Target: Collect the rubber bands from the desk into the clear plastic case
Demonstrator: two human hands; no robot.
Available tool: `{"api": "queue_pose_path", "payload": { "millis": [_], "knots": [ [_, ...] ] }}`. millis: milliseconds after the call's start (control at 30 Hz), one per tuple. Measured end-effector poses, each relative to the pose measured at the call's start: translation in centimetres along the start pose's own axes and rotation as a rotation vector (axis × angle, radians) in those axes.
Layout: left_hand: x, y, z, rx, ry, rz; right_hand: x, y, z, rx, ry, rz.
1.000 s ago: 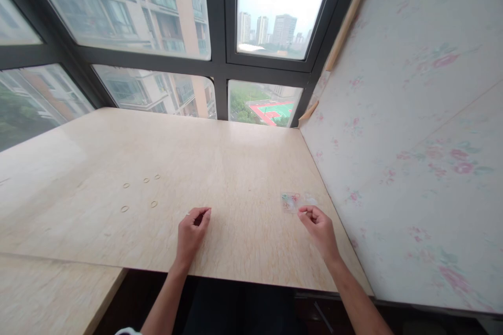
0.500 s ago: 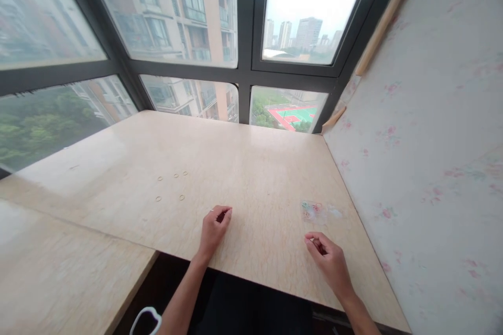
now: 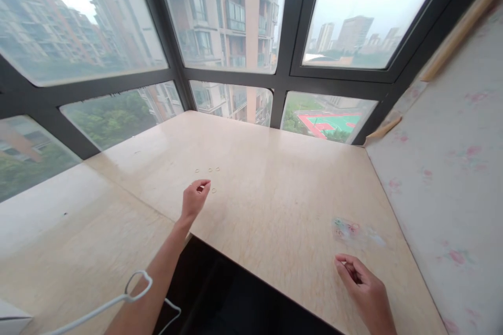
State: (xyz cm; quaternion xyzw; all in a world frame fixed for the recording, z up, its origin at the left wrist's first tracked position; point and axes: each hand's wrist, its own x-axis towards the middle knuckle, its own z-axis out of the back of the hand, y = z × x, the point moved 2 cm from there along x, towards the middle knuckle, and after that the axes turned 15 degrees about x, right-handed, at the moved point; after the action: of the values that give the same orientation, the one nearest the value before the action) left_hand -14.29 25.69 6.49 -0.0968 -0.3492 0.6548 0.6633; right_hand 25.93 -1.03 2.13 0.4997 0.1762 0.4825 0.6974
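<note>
While four thin rings [image 3: 210, 170] lie just left of the frame's centre, the left hand [image 3: 194, 200] stands just beside them, its thumb and forefinger drawn together, though whether anything is pinched there cannot be told. At the lower right, just below a clear plastic container [image 3: 357, 238] with red and green pieces showing, the right hand [image 3: 365, 290] is curled with its fingertips together, its contents, if any, hidden. Beyond the marble-patterned tabletop [image 3: 271, 204], dark-framed windows [image 3: 281, 57] cross the top and floral wallpaper [image 3: 444, 204] fills the right.

Glossy, smooth marble-look counter [image 3: 267, 209], clear plastic container [image 3: 346, 229], matt window frame [image 3: 288, 36], matt wallpaper [image 3: 432, 209]
</note>
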Motion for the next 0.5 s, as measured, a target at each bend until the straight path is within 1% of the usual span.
{"api": "queue_pose_path", "payload": {
  "millis": [33, 100, 200, 267, 333, 500],
  "knots": [
    [1.0, 0.9, 0.8, 0.076, 0.017, -0.012, 0.0, 0.0, 0.0, -0.006, 0.001, 0.003],
    [2.7, 2.6, 2.2, 0.194, 0.096, -0.027, 0.0, 0.0, 0.1, -0.012, -0.008, 0.006],
    [4.5, 4.8, 3.3, 0.333, 0.232, -0.109, 0.0, -0.1, 0.1, -0.018, -0.018, -0.002],
    [5.1, 5.8, 3.6, 0.391, 0.315, -0.195, 0.0, -0.3, 0.1, -0.027, -0.023, -0.009],
    [5.4, 6.4, 3.5, 0.411, 0.381, -0.262, 0.0, -0.4, 0.1, -0.029, -0.025, -0.012],
    [5.8, 6.6, 2.9, 0.417, 0.454, -0.323, 0.0, -0.4, 0.1, -0.035, -0.008, -0.014]
  ]
}}
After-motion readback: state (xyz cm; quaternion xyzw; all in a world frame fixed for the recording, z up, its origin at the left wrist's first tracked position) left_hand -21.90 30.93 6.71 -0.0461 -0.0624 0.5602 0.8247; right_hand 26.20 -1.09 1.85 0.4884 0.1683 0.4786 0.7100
